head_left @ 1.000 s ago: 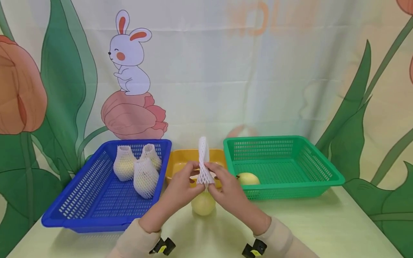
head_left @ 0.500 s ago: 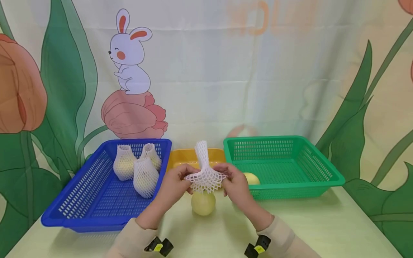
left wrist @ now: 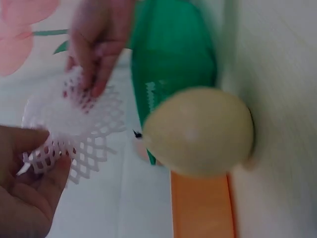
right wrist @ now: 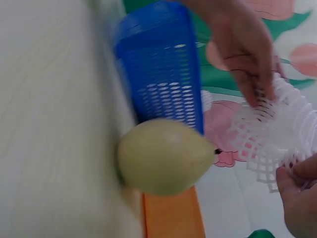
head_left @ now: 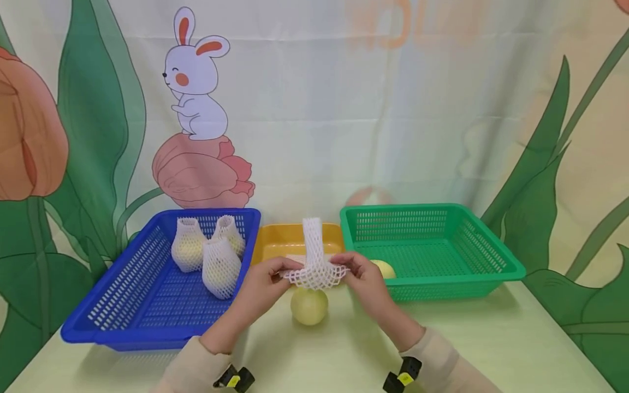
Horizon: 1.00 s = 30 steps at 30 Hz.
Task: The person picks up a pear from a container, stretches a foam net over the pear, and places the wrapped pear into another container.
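In the head view, the left hand and right hand pinched opposite edges of a foam-mesh fruit sleeve, seemingly to hold its mouth wide; a pear stood below, between them. The left wrist view showed the pear upright, apart from that hand; the right wrist view, likewise.

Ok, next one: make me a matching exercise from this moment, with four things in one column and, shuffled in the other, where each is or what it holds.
Things
1. Foam net
2. Blue basket
3. Front pear
4. Green basket

Places and states
A. Bare, on the table
B. One bare pear shows inside it
C. Pinched by the left hand and the right hand, its lower edge spread
D. Three netted pears show inside it

Pairs: 1-C, 2-D, 3-A, 4-B
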Motion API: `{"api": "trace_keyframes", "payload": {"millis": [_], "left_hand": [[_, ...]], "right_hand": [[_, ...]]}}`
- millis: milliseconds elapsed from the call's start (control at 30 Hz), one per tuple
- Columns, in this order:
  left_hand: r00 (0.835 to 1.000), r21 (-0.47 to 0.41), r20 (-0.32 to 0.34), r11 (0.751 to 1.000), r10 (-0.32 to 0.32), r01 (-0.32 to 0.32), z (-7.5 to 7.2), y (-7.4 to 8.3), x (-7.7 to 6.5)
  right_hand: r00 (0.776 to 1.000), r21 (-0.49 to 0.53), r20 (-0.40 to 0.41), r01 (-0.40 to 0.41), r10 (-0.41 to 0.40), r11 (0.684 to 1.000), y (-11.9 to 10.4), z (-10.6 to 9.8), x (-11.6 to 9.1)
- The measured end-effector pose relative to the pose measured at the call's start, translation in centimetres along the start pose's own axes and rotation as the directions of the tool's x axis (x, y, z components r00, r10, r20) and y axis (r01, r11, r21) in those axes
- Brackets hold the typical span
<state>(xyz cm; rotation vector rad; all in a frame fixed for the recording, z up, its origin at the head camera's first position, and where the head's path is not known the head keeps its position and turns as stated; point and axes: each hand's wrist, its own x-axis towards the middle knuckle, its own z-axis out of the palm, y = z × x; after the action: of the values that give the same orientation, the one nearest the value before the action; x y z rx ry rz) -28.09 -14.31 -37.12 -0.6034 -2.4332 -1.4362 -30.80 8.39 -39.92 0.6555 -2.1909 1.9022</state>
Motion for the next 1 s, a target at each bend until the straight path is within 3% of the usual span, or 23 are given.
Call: {"api": "trace_keyframes", "payload": {"millis": [33,67,133,200,267,333,400,600,733,833,900,1000], "left_hand": [[0.996,0.078,0.006,0.993,0.085,-0.086,0.1,-0.2,-0.2],[0.986,0.146,0.016,0.975,0.165,-0.166,0.2,-0.4,-0.3],[0.959,0.258,0.034,0.924,0.283,-0.282,0.2,-0.7,-0.6],[0.945,0.346,0.054,0.881,0.323,-0.321,0.2,-0.9,-0.8],[0.948,0.407,0.072,0.859,0.309,-0.310,0.2,-0.9,-0.9],[0.957,0.468,0.083,0.837,0.279,-0.285,0.5,-1.0,-1.0],[0.967,0.527,0.087,0.812,0.241,-0.250,1.1,-1.1,-1.1],[0.968,0.626,0.081,0.744,0.237,-0.234,2.8,-2.3,-1.8],[0.970,0.650,0.085,0.726,0.226,-0.226,3.1,-3.1,-2.1],[0.979,0.667,0.098,0.718,0.178,-0.197,3.1,-3.1,-2.2],[0.986,0.686,0.113,0.709,0.123,-0.167,3.1,-2.8,-2.1],[0.990,0.715,0.140,0.688,0.028,-0.121,3.0,-2.4,-2.0]], "right_hand": [[0.991,-0.106,0.048,0.132,-0.128,0.986,0.3,-0.1,-0.2],[0.961,-0.207,0.102,0.272,-0.256,0.940,0.5,-0.3,-0.4],[0.859,-0.352,0.204,0.511,-0.469,0.784,1.0,-0.6,-0.6],[0.753,-0.443,0.284,0.652,-0.594,0.615,1.4,-0.8,-0.6],[0.712,-0.473,0.345,0.695,-0.612,0.542,1.8,-0.9,-0.5],[0.709,-0.506,0.383,0.697,-0.592,0.508,2.2,-0.9,-0.3],[0.723,-0.543,0.407,0.683,-0.559,0.489,2.6,-0.7,-0.3],[0.763,-0.638,0.467,0.641,-0.447,0.427,3.2,-0.1,-0.4],[0.804,-0.697,0.509,0.594,-0.308,0.400,3.3,0.0,-0.5],[0.833,-0.734,0.529,0.546,-0.165,0.403,3.4,0.0,-0.5],[0.837,-0.751,0.541,0.526,-0.087,0.400,3.5,0.1,-0.5],[0.819,-0.746,0.573,0.537,-0.031,0.394,3.5,0.2,-0.3]]}}
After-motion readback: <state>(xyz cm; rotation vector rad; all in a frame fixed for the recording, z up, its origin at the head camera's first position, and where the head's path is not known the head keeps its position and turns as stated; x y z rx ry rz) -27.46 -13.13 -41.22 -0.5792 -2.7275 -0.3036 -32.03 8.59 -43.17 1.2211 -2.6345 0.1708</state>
